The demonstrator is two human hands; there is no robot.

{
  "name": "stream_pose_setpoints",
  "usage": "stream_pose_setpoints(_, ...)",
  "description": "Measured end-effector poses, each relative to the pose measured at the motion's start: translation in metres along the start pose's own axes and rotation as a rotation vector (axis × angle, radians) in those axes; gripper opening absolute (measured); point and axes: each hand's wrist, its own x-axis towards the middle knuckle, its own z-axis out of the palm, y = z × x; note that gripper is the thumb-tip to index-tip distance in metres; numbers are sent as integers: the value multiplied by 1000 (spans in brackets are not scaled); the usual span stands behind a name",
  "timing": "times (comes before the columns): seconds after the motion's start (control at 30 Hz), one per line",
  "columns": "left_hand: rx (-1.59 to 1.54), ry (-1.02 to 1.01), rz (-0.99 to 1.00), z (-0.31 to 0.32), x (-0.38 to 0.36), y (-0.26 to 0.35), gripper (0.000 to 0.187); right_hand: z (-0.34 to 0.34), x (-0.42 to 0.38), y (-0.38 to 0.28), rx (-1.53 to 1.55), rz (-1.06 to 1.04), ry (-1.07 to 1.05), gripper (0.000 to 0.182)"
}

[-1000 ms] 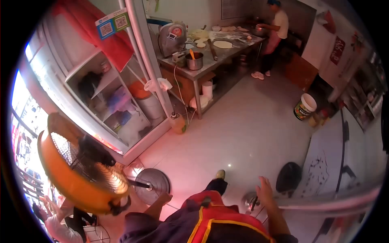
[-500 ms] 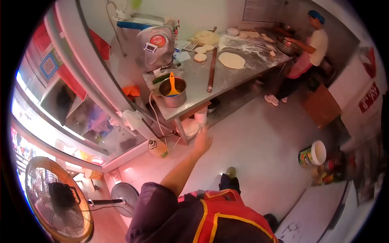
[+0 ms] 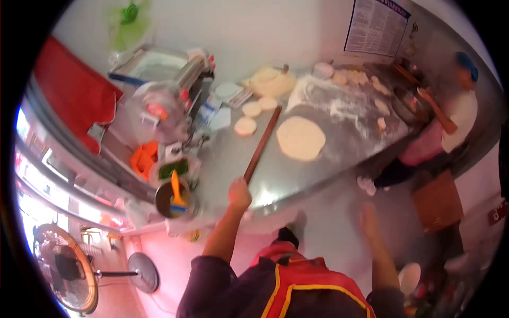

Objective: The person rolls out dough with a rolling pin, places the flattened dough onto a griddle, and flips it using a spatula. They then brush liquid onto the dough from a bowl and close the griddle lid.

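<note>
My left hand [image 3: 239, 195] is closed on the near end of a long wooden rolling pin [image 3: 263, 143], which lies slantwise on the steel table [image 3: 222, 159]. Right of the pin lies a large flat round of dough [image 3: 300, 138]. Several smaller dough rounds [image 3: 245, 126] sit to its left. Out over the floor, in front of the table, my right hand [image 3: 369, 222] is blurred; its fingers look stretched out with nothing in them. Near the table's left corner stands a metal pot [image 3: 165, 199] with an orange-handled brush [image 3: 176, 188] in it.
White flour [image 3: 339, 103] and a heap of dough [image 3: 270, 82] cover the table's back. A machine [image 3: 159, 108] stands at the left. A co-worker [image 3: 450, 122] stands at the far right beside a metal bowl [image 3: 411, 103]. A fan [image 3: 66, 267] is at lower left.
The view has moved closer to the table. My left hand went from hanging low before the table to the near end of the rolling pin. My right hand has come into view.
</note>
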Motion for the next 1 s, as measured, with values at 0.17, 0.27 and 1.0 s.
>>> stream_pose_setpoints(0.17,-147,-315,-370,-21,26,25,34,-9,62,22,149,121,-354,39)
stream_pose_setpoints(0.27,-272,-330,-383,-27,12,78,41,9,125,45,356,264,-507,39)
stream_pose_setpoints(1.0,-344,-97,-970,85,211,192,37,164,499,223,131,-31,-416,40)
